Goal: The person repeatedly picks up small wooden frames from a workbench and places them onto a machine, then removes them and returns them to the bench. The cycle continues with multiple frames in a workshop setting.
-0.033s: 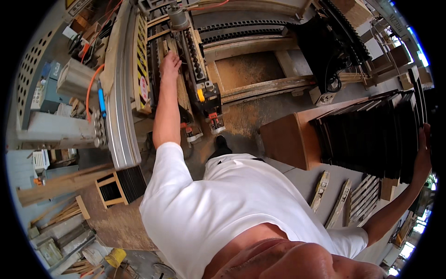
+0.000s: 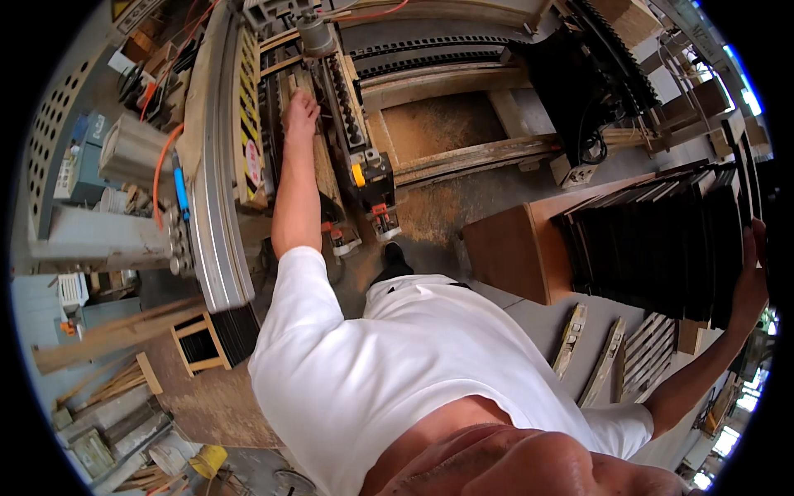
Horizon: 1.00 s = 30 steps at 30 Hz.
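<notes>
My left hand (image 2: 301, 111) reaches forward onto the machine. Its fingers bend down over a long wooden strip (image 2: 326, 171) that runs between the machine's rails. Beside it, to the right, is a rail assembly (image 2: 380, 178) with a yellow part and red-and-white ends. Far to the right, my right hand (image 2: 751, 269) is at the outer edge of a tall stack of dark panels (image 2: 653, 240). Its fingers close on the edge of a thin dark panel (image 2: 750, 178) that stands out from the stack; dim light at the picture's rim hides part of this grip.
A brown wooden box-like side (image 2: 509, 252) stands at the stack's near end. Pallet slats (image 2: 649, 351) lie below it. A metal beam (image 2: 211, 223) and an orange hose (image 2: 160, 178) are at left. Sawdust covers the floor (image 2: 430, 211) by my dark shoe (image 2: 395, 258).
The view has shifted slightly, so the things at left sit a little lower. Both hands stay practically where they were.
</notes>
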Motion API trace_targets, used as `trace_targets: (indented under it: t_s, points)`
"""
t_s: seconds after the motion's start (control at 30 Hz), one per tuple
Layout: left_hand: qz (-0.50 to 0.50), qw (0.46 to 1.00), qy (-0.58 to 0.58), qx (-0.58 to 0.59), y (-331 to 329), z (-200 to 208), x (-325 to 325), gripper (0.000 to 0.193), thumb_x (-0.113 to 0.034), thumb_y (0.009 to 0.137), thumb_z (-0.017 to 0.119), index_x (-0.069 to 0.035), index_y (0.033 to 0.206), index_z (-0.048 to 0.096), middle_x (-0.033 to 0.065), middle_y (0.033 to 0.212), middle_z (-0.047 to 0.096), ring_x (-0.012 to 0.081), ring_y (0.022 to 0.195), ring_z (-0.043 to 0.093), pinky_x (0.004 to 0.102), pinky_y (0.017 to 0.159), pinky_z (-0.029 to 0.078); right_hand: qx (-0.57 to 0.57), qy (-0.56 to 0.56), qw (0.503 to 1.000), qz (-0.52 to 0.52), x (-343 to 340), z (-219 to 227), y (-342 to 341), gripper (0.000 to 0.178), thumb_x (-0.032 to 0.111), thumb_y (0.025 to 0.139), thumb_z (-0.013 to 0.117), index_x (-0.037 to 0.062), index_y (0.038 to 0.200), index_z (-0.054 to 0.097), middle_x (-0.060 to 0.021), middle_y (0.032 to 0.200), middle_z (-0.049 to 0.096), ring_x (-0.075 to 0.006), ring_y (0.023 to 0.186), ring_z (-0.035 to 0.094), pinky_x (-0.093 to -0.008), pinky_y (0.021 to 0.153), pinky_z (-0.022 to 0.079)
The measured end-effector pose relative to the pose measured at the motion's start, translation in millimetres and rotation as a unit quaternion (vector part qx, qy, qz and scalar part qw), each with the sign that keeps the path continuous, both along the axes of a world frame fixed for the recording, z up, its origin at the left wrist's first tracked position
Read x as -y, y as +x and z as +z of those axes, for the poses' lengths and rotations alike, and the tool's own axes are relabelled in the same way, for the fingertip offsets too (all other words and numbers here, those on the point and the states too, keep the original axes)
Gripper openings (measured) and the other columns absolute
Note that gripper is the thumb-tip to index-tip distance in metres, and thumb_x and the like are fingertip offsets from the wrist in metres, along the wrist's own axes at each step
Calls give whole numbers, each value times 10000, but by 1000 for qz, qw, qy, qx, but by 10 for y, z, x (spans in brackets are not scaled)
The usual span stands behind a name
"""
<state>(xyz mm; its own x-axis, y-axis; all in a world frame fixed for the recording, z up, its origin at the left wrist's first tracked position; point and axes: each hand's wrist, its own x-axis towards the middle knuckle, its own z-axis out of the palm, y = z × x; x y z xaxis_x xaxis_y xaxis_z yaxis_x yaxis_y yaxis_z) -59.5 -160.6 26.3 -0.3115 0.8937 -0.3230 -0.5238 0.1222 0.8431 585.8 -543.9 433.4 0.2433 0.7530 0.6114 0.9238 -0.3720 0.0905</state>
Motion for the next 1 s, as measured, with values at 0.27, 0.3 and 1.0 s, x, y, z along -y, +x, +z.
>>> trace_targets:
  t_s: [0.27, 0.3, 1.0]
  points:
    - [81, 984, 51, 150, -61, -229, -955, 911, -554, 925, 495, -85, 1515, -16, 154, 1572, 9, 315, 1457, 19, 478, 1209, 68, -1, -52, 950, 309, -705, -469, -1669, 203, -72, 785, 669, 6, 971, 658, -135, 1057, 675, -267, 1002, 643, -349, 816, 539]
    - [99, 979, 51, 172, -30, -222, -1055, 937, -576, 912, 503, -93, 1515, -28, 152, 1572, -3, 317, 1457, 14, 479, 1210, 65, 5, -66, 939, 339, -789, -515, -1822, 183, -64, 771, 682, 2, 939, 654, -136, 1035, 678, -276, 980, 645, -360, 797, 534]
    - [79, 972, 36, 219, 1155, -81, 2936, 264, -67, 927, 570, -71, 1190, 557, 54, 1090, 610, 251, 1149, 564, 413, 994, 456, -114, -107, 680, 716, -3471, -3408, -4247, 166, 100, 785, 668, 62, 947, 674, -78, 925, 689, -276, 867, 605, -386, 775, 488]
